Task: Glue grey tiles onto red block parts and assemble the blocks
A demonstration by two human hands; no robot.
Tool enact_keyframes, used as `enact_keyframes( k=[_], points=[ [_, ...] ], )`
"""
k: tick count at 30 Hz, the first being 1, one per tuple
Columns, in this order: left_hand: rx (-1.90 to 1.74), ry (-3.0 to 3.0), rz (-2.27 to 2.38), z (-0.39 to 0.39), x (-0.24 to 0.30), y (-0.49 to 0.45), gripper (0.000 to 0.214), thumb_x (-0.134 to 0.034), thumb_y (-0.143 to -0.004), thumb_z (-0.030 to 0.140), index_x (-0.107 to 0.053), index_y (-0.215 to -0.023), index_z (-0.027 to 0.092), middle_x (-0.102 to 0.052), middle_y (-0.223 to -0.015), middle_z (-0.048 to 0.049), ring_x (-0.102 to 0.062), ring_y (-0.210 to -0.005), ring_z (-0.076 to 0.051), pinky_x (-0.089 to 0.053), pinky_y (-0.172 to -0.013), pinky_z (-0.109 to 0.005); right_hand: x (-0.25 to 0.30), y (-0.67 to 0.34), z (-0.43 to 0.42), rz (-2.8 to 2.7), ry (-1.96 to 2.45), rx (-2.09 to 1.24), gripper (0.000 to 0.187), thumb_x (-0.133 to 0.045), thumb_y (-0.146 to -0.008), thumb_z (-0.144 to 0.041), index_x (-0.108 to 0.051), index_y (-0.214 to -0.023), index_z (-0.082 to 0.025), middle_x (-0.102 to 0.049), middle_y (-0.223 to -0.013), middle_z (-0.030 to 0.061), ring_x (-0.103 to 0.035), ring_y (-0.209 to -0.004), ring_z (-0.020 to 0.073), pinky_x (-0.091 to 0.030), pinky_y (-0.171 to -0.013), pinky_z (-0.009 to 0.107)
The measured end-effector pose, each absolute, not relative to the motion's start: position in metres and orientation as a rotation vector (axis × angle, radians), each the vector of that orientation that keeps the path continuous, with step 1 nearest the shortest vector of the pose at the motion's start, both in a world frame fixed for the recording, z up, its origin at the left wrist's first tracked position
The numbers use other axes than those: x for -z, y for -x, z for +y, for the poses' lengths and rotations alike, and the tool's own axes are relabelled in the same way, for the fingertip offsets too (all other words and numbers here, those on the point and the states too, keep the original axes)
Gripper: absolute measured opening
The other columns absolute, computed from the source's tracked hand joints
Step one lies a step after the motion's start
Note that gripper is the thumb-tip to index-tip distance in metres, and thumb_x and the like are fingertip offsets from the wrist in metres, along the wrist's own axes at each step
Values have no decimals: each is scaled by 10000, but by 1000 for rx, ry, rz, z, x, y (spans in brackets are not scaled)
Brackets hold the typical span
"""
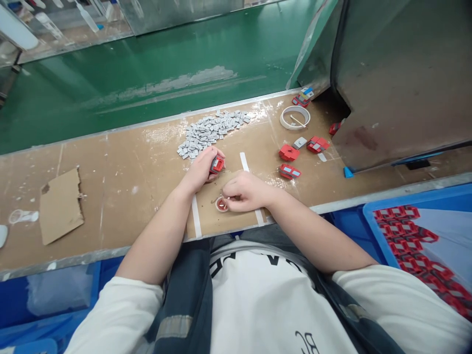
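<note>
Beyond the left hand (200, 170), grey tiles (207, 132) lie heaped, with a tape roll (282, 119) and red pieces (289, 153) off right. That hand curls around a red block (218, 164), its exposed end facing right, long axis hidden; the right hand (246, 191), fingers bunched, partly covers a small dish (217, 205), its hold unclear.

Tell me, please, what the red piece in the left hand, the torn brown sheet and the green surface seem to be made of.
Red piece: probably plastic, slightly glossy, from its strong colour; painted metal is possible.
Torn brown sheet: likely matte cardboard, given its ragged edge and dull face.
Green surface: smooth, perhaps plastic or rubber, as its sheen suggests.
</note>
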State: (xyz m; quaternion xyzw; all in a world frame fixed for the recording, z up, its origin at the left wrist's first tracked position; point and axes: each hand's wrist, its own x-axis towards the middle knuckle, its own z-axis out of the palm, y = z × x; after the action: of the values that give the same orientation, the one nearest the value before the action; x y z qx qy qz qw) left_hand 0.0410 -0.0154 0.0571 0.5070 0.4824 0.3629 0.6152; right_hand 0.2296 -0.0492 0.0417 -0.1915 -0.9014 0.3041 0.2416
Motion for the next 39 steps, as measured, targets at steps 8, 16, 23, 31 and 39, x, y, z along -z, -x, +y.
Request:
enact_keyframes(
  k=[8,16,23,31,39],
  points=[
    [-836,-1144,1120,-16,-59,-42,208,-517,-977,401,-590,-944,209,-629,-746,2,-379,-411,-74,-233,-384,-191,-42,-235,-44,-2086,617,-775,394,-538,-951,-268,-301,-637,-241,-296,-570,-61,-280,-536,112,-257,-570,284],
    [-828,-1159,1172,-15,-58,-43,217,-519,-983,408,-598,-927,214,-583,-669,23,-374,-395,-72,-240,-377,-174,-44,-231,-38,-1654,994,-592,464,-548,-1053,-439,-378,-675,-231,-370,-628,-39,-344,-600,131,-299,-624,304],
    [-813,-1174,1167,-14,-56,-43,216,-498,-997,397,-594,-931,215,-604,-682,14,-383,-399,-78,-250,-380,-181,-42,-229,-36,-1651,1013,-580,481,-539,-1084,-489,-421,-699,-226,-395,-645,-39,-368,-617,134,-300,-641,312],
    [-787,-1233,1189,-16,-59,-44,218,-469,-1022,392,-578,-942,221,-588,-690,22,-385,-413,-85,-261,-395,-193,-41,-228,-35,-1673,1051,-560,478,-551,-1073,-446,-356,-693,-231,-382,-655,-39,-373,-629,131,-296,-640,314],
    [-798,-1225,1180,-15,-58,-43,206,-477,-996,384,-589,-949,218,-626,-708,13,-386,-398,-74,-268,-391,-185,-39,-230,-34,-1678,1073,-534,457,-576,-1047,-378,-336,-686,-233,-363,-639,-43,-365,-616,130,-275,-630,315]
  ],
)
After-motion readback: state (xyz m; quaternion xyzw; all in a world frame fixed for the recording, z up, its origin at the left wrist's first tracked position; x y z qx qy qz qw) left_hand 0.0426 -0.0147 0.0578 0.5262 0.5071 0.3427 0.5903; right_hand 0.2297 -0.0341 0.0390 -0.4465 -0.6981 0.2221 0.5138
